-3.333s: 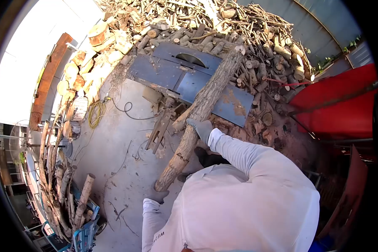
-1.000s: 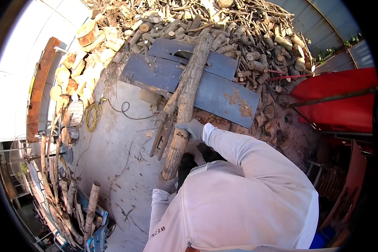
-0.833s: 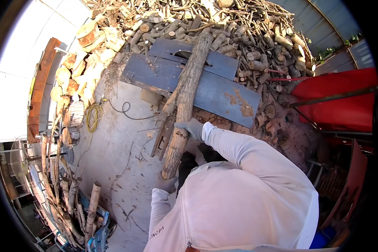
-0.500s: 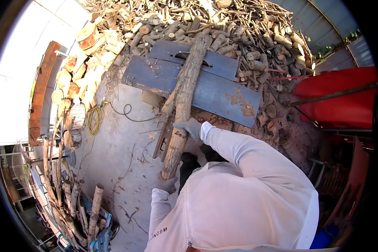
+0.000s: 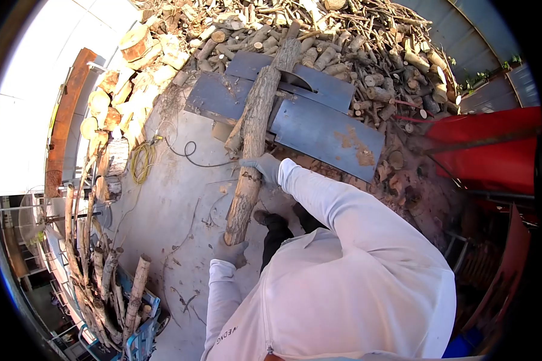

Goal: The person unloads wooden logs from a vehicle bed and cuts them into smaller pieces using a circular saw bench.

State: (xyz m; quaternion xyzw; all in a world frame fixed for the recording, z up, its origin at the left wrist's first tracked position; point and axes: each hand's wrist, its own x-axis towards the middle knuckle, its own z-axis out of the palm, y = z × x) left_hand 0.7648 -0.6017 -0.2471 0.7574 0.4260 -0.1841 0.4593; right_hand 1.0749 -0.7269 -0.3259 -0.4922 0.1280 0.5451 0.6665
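A long bark-covered log (image 5: 256, 114) lies across the blue metal saw table (image 5: 328, 135) and sticks out over its near edge. My left hand (image 5: 230, 251), in a grey glove, is closed around the log's near end. Farther up, my right hand (image 5: 265, 168), also gloved, grips the log from its right side. A circular saw blade (image 5: 296, 81) stands out of the table just right of the log. Beyond the blade, a separate-looking log piece (image 5: 288, 53) points toward the wood pile.
Cut wood (image 5: 373, 66) is heaped behind the table. Split rounds (image 5: 105, 108) are stacked at the left. A blue cart (image 5: 143, 337) holds upright branches at lower left. A yellow cable coil (image 5: 143, 162) lies on the floor. A red sheet (image 5: 488, 147) hangs at the right.
The log has swung to the left and now lies left of the blade, where more of the blade shows. Its far part looks separated. Both hands have kept hold and moved slightly left.
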